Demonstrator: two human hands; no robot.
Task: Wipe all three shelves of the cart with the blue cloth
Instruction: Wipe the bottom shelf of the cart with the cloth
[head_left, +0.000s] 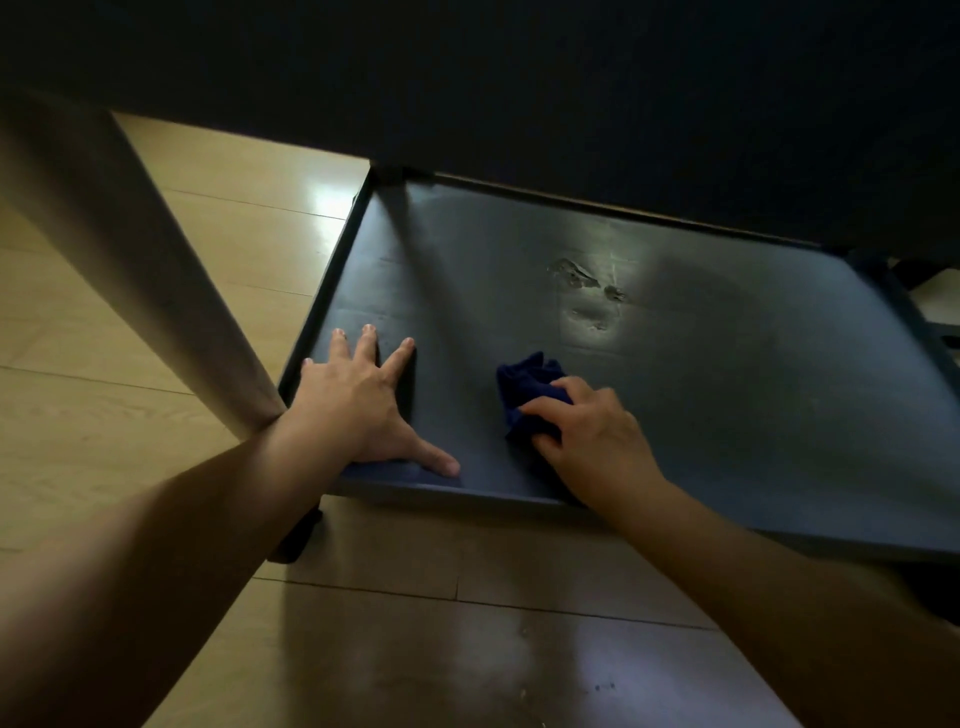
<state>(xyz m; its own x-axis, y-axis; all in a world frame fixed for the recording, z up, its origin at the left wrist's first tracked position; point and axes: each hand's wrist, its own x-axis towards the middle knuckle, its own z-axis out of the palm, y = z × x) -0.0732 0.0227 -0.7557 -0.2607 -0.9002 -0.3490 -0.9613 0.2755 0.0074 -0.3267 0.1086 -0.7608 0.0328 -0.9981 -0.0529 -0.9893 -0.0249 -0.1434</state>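
Observation:
The cart's lowest shelf (727, 374) is a dark tray with a low rim, lying just above the floor. My right hand (592, 436) grips a bunched blue cloth (527, 387) and presses it on the shelf near its front edge. My left hand (358, 405) lies flat with fingers spread on the shelf's front left corner. A scuffed, pale patch (587, 291) shows on the shelf behind the cloth. The shelf above (519, 78) fills the top of the view as a dark underside.
The cart's grey corner post (130, 249) slants down at the left, ending by my left wrist. A black caster (296, 540) sits under the front left corner. Light wooden floor (156, 493) surrounds the cart.

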